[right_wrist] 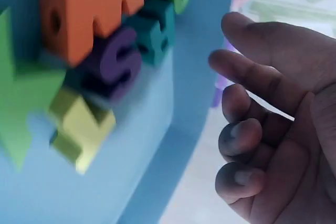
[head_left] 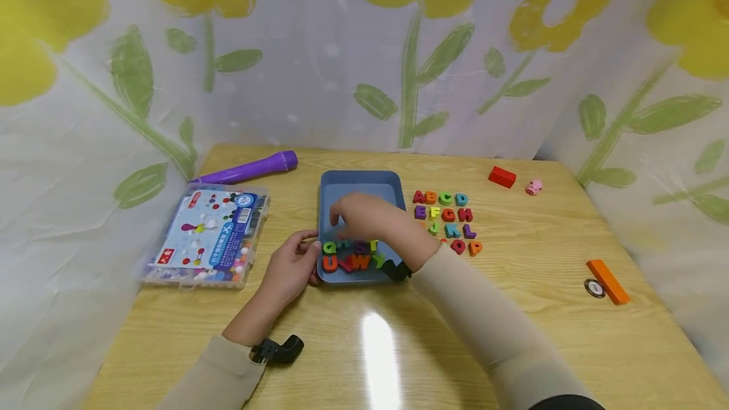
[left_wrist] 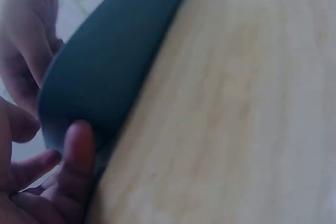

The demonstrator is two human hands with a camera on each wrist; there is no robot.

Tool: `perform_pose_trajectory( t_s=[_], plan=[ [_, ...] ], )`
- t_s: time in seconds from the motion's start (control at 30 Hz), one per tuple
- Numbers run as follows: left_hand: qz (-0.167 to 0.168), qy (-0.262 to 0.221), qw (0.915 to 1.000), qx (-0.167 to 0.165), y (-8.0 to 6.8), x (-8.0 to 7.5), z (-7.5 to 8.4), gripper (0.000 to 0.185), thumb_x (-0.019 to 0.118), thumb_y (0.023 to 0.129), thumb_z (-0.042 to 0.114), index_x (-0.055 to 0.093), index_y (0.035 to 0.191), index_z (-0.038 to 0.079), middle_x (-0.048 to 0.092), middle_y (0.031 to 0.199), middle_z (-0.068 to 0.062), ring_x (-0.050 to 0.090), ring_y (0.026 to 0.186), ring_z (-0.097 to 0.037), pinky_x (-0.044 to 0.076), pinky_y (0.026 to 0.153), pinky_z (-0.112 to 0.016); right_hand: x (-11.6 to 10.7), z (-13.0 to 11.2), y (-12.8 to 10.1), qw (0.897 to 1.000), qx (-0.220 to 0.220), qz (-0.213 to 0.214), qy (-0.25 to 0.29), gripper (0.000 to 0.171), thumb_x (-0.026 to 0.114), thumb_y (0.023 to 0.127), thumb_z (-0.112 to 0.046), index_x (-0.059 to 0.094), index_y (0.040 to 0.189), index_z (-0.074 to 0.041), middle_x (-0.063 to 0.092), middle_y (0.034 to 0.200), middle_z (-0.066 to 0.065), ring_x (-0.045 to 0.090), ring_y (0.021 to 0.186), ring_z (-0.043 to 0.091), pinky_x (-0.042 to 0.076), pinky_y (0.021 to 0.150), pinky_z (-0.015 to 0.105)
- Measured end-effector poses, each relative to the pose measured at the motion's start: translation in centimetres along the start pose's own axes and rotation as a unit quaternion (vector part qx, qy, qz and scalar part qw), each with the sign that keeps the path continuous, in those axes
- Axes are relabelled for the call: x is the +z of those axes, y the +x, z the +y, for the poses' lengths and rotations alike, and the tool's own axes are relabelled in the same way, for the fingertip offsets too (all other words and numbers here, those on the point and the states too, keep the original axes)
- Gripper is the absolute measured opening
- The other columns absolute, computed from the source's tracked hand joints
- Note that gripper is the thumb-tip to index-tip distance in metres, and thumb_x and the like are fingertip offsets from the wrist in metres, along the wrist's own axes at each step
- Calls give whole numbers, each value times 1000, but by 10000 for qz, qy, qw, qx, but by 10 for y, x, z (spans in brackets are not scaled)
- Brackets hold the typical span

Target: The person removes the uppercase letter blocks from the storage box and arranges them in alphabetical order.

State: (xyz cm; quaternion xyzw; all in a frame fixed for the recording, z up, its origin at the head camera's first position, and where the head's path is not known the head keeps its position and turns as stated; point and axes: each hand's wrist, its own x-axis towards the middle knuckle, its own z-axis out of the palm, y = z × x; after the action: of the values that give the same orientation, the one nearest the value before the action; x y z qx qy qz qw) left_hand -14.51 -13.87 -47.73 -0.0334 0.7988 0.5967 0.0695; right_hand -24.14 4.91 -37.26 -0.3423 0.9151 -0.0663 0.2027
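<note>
A blue-grey tray [head_left: 360,176] holds two rows of colorful letter blocks, among them an orange W [head_left: 360,262], a purple S [right_wrist: 115,64] and a yellow-green T [right_wrist: 81,127]. My left hand [head_left: 293,264] holds the tray's left side near its front corner, a finger against the outer wall [left_wrist: 110,51]. Over the tray, behind the letters, hovers my right hand [head_left: 364,215]. Its fingers are loosely bent, with nothing between thumb and fingertips in the right wrist view. Right of the tray more letter blocks [head_left: 448,214] stand in rows, some hidden by the right arm.
Left of the tray lies a clear plastic case [head_left: 205,233] of molecular model parts, with a purple tube [head_left: 250,168] behind it. At the right are a red block [head_left: 502,176], a pink pig figure [head_left: 533,187], an orange bar [head_left: 608,281] and a round chip [head_left: 595,288].
</note>
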Motion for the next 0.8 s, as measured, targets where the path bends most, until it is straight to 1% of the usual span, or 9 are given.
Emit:
perform_pose_trajectory(
  t_s=[0.1,0.17,0.27,0.37,0.43,0.5,0.63,0.7,0.8],
  plan=[
    [-242,-214,9994,-122,2,-1,1,45,58,114,29,55,156,13,71,115,-17,68,67,-20,63,64,-35,5,-2,10,9998,8,-177,1,29,80,101,-30,79,126,-15,76,126,3,69,108,20,60,97,40],
    [-444,-348,9982,-206,1,-3,2,48,60,112,25,53,158,12,69,112,-16,68,69,-20,64,64,-35,10,-3,13,9996,13,-277,-28,30,81,100,-31,80,125,-15,76,125,3,69,108,19,60,98,40],
    [-909,-501,9943,-233,-3,-8,2,59,65,108,18,46,163,12,64,115,-16,69,75,-22,64,66,-36,16,-2,15,9992,6,-396,-39,30,82,100,-31,80,124,-14,77,122,2,69,103,18,61,96,39],
    [-1386,-472,9892,-37,-7,-15,1,71,70,105,14,37,167,11,60,123,-18,70,81,-24,63,70,-35,18,-2,17,9990,-11,-453,29,28,81,100,-29,80,122,-12,77,118,2,68,98,17,61,93,37],
    [-1603,-409,9862,109,-7,-19,0,76,72,104,15,34,169,10,58,127,-20,70,83,-24,62,73,-35,17,-3,18,9989,1,-472,68,28,81,100,-27,80,123,-12,77,117,2,68,97,17,61,91,37],
    [-1673,-340,9851,193,-7,-22,-2,78,73,104,15,32,170,10,58,129,-21,69,81,-23,62,73,-34,16,-5,19,9988,53,-482,91,29,81,100,-27,79,125,-11,77,120,4,68,99,17,61,92,38],
    [-1664,-344,9853,147,-5,-24,-5,78,74,103,13,32,170,9,58,128,-21,67,78,-21,61,72,-32,15,-6,23,9987,227,-450,79,31,80,101,-27,78,128,-11,76,124,4,68,101,17,61,93,38],
    [-1659,-365,9854,137,-5,-26,-6,79,74,103,13,32,170,8,58,128,-20,67,77,-20,61,72,-32,14,-6,25,9987,283,-410,82,29,80,101,-27,78,126,-12,76,121,3,68,99,17,61,90,37],
    [-1639,-442,9855,72,-6,-27,-5,79,74,103,12,32,169,8,58,127,-20,66,77,-19,61,71,-31,15,-7,26,9988,302,-374,8,24,82,100,-29,78,117,-13,75,111,0,66,92,17,58,82,35]
  ],
)
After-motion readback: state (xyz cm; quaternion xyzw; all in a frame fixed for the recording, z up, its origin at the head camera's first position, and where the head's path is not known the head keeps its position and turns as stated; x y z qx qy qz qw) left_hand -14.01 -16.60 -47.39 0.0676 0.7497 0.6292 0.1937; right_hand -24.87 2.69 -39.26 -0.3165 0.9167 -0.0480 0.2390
